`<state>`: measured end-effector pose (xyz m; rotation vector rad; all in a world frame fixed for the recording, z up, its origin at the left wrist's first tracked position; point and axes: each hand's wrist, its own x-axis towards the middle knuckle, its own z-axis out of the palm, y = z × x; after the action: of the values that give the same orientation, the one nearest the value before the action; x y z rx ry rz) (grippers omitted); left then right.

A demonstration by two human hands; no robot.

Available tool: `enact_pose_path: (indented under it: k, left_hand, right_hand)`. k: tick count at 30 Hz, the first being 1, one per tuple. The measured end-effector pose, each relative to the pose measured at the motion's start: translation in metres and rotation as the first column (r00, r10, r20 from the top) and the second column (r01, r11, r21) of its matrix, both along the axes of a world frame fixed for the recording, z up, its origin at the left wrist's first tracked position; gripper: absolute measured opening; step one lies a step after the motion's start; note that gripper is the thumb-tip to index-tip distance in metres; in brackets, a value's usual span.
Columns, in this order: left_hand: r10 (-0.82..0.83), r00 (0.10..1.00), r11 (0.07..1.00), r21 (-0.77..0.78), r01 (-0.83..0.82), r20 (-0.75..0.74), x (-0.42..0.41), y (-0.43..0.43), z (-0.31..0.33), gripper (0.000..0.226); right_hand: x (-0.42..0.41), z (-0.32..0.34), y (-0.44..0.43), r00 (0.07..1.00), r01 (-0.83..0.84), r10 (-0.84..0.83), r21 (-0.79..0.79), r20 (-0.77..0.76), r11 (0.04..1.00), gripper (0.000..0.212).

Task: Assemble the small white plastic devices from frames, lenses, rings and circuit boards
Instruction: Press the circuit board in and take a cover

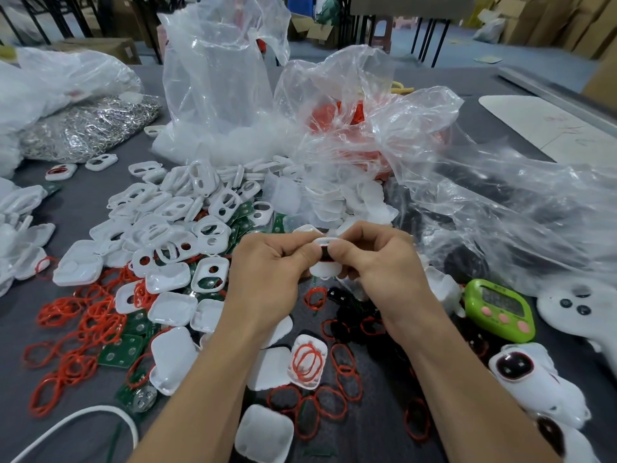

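Left of our hands lie loose red rings (78, 324) and a frame heap (173, 222). Our left hand (267, 272) and right hand (377, 262) meet above the desk (13, 332), both pinching one white frame (325, 242) with a dark lens (324, 257) inside. We judge it light, stiff and slick, best held by its rim. Right of our hands sits a green timer (500, 309).

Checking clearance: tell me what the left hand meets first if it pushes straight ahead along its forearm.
Probably the heap of translucent white covers just beyond the left hand, though depth is unclear.
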<state>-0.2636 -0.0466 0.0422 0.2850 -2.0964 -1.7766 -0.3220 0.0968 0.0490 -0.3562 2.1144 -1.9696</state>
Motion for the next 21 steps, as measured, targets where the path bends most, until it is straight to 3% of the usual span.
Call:
enact_pose_path:
  k: [2,5,9,11,21]
  left_hand:
    - [-0.013,1.000,1.000,0.028,0.012,0.028,-0.001,0.000,0.001,0.022]
    - [-0.108,0.992,0.975,0.204,0.092,0.069,-0.001,-0.001,0.005,0.034]
    - [-0.153,0.985,0.921,0.372,0.115,0.074,-0.002,0.002,0.007,0.037]
    - [-0.161,0.984,0.902,0.416,0.117,0.073,-0.002,0.001,0.007,0.036]
    - [-0.174,0.983,0.890,0.435,0.135,0.052,-0.001,0.004,0.009,0.032]
  right_hand:
    - [0.000,-0.002,-0.001,1.000,0.008,-0.008,-0.030,0.016,1.000,0.025]
    - [-0.001,-0.002,-0.002,0.997,0.008,-0.004,-0.059,0.073,0.998,0.022]
    - [-0.003,0.002,0.008,0.980,-0.152,0.152,-0.012,0.127,0.988,0.007]
    - [-0.002,0.003,0.012,0.973,-0.209,0.206,0.011,0.107,0.978,0.016]
    - [0.000,0.003,0.004,0.990,-0.077,0.078,-0.016,0.119,0.997,0.026]
